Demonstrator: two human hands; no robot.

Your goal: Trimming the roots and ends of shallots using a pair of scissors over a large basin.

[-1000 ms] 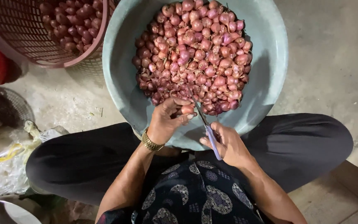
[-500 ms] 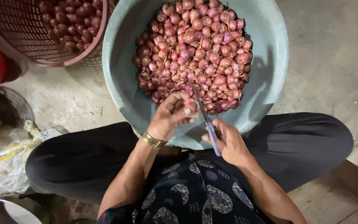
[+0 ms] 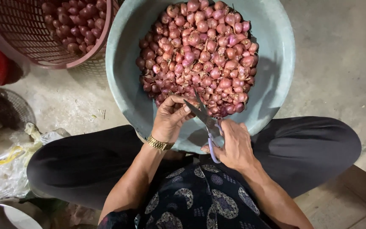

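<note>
Grey concrete floor, head view, carries a teal plastic basin heaped with shallots; a pink mesh basket at upper left holds darker shallots. Left hand, with a gold watch, has its grip pinched on something small at the heap's near edge. Right hand grips purple-handled scissors, blades spread, just beside the left fingertips.
</note>
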